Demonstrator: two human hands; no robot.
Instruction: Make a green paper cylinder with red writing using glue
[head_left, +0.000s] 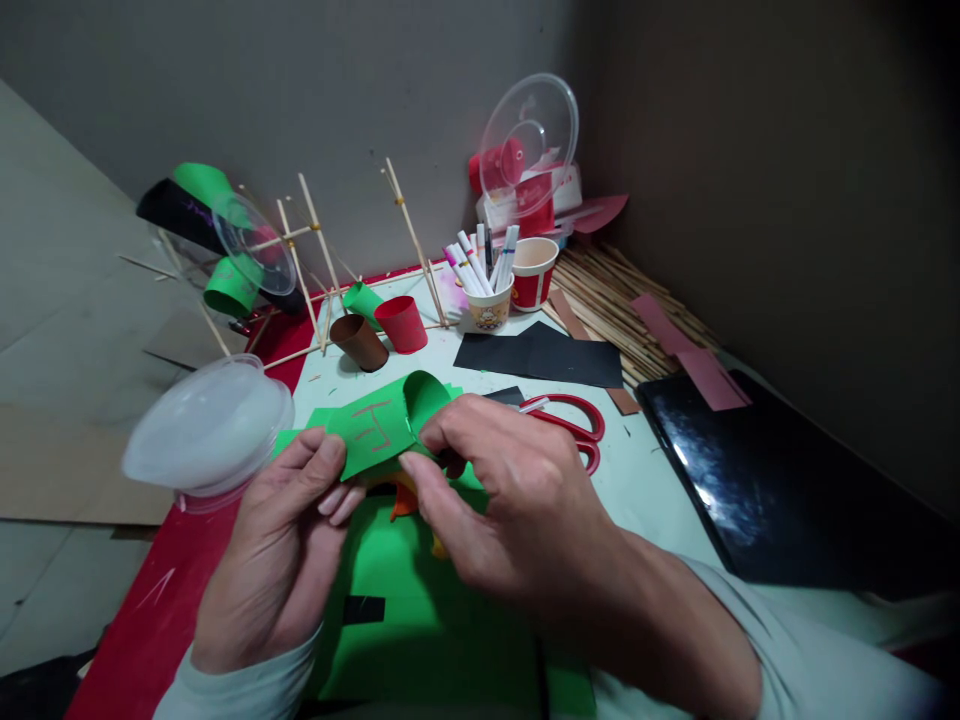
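Observation:
Between my hands a strip of green paper (371, 432) with reddish lines drawn on it is curled over at its right end. My left hand (296, 510) pinches its left end between thumb and fingers. At the curled end, my right hand (510, 480) has its thumb and fingers closed on the paper's edge. Under the hands lies a large green sheet (420, 640), with a small orange piece (404, 500) partly hidden above it. Red-handled scissors (592, 415) lie just beyond my right hand, their blades mostly covered.
Brown (360, 345) and red paper tubes (403, 326) stand behind, near a wooden stick frame (322, 250). A cup of markers (487, 305), black paper strips (540, 355), a stick pile (622, 300) and a dark glossy panel (780, 480) lie rightward. Plastic lids (210, 425) sit left.

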